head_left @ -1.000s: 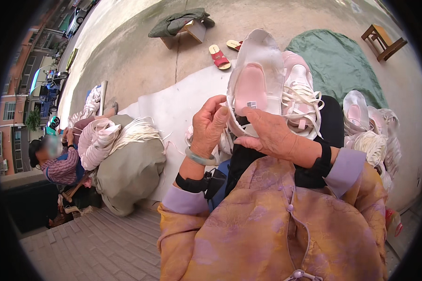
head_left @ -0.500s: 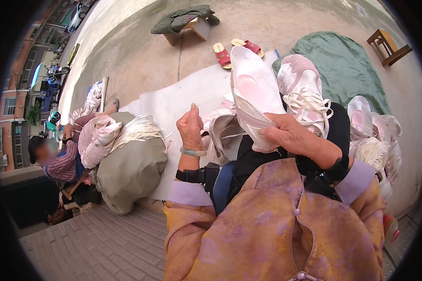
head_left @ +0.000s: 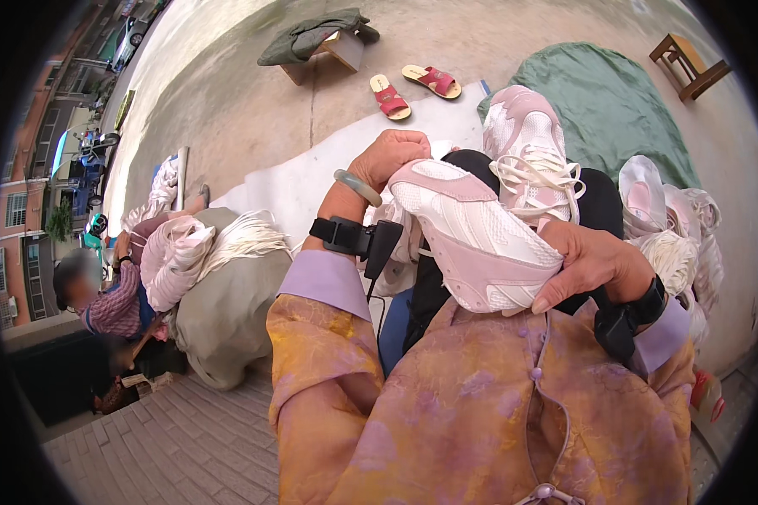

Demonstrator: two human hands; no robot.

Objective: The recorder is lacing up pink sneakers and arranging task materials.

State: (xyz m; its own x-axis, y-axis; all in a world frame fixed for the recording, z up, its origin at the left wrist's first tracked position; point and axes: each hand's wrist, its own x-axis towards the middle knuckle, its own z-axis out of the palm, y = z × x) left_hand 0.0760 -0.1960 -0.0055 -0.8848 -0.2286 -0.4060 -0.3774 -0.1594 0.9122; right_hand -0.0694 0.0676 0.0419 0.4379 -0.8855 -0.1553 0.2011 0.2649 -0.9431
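A pink and white shoe upper (head_left: 484,240) lies slantwise above my lap, its patterned outer side up. My right hand (head_left: 596,263) grips its near right end, thumb on top. At its far left end is my left hand (head_left: 396,156), fingers closed; whatever they pinch is too small or hidden to make out. A laced pink and white sneaker (head_left: 531,156) with cream laces rests on my dark-trousered lap just beyond the upper. Partly hidden behind my left wrist are more pale shoe uppers (head_left: 389,244).
To the right sits a pile of shoe uppers (head_left: 644,198) with a bundle of cream laces (head_left: 669,268). On the left, a covered mound (head_left: 227,316) bears laces and uppers, beside a seated person (head_left: 114,299). Ahead are red slippers (head_left: 434,80), a green cloth (head_left: 602,109) and stools (head_left: 686,63).
The shoe upper has turned from showing its pale inside to its outer side and come down flatter. My left hand has moved up and right to its far end.
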